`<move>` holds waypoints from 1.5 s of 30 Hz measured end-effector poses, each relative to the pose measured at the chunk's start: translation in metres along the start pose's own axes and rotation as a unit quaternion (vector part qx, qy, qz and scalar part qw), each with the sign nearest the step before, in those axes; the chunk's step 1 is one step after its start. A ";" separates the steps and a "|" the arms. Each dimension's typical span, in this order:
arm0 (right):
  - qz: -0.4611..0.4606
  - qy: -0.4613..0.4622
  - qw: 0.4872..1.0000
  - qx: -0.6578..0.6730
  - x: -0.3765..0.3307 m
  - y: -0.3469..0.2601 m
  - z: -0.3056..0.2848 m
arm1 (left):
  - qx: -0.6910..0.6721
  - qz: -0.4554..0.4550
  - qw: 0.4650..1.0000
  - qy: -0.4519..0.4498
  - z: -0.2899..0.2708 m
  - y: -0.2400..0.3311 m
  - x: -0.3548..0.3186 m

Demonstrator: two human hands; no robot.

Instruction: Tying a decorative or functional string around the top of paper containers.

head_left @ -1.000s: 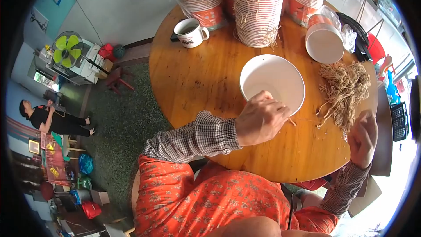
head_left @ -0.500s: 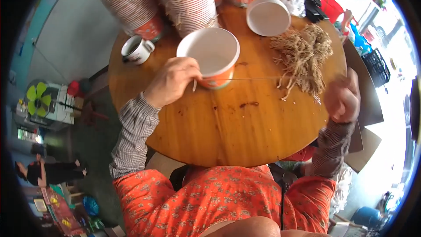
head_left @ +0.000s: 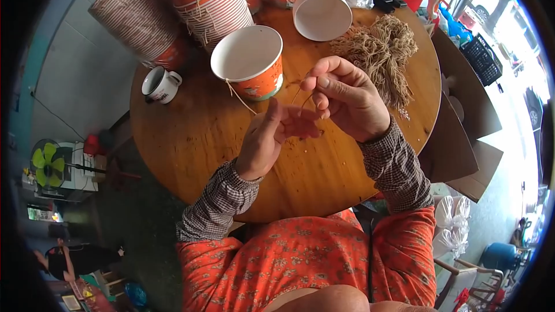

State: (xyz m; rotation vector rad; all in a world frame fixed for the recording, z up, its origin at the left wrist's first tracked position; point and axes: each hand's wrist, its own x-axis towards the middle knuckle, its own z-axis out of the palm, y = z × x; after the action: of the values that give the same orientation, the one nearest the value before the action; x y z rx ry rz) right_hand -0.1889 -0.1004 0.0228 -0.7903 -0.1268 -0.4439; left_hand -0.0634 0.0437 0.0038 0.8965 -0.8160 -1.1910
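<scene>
An orange patterned paper bucket (head_left: pixel 267 79) with a white inside stands upright on the table. From its rim a thin twine (head_left: pixel 241 98) runs down to my left hand (head_left: pixel 269 138). That hand is open, its fingers stretched toward the right and its thumb raised, with the twine passing by it. My right hand (head_left: pixel 354 99) is pinched on the twine's other part, which loops between both hands right of the bucket. Beyond the right hand lies a heap of loose tan twine (head_left: pixel 381 52).
Tall stacks of paper buckets (head_left: pixel 136 17) crowd the far left of the round wooden table (head_left: pixel 191 156). Left of the bucket is a mug (head_left: pixel 162 85). Another white-lined bucket (head_left: pixel 322 16) lies tilted at the back. Cardboard (head_left: pixel 448 133) stands past the right edge.
My right hand has come in from the far right to the middle. My left hand has left the bucket's rim, moved right and opened. The bucket now shows twine hanging from its rim.
</scene>
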 end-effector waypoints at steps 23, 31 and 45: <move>-0.161 0.203 0.919 -0.297 -0.028 0.038 -0.038 | 0.528 0.288 0.790 0.119 0.004 0.012 0.008; 0.052 0.080 0.969 -0.230 -0.025 0.046 -0.025 | 0.538 0.294 0.782 0.113 -0.005 0.010 0.000; 0.037 0.175 0.975 -0.129 -0.021 0.042 -0.035 | 0.551 0.332 0.754 0.130 -0.020 0.007 0.018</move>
State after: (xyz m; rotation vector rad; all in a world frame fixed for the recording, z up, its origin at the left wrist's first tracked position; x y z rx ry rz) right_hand -0.1914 -0.0927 -0.0352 -0.9545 0.2935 -0.5294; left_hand -0.0398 0.0302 0.0028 1.4770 -1.4691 0.1753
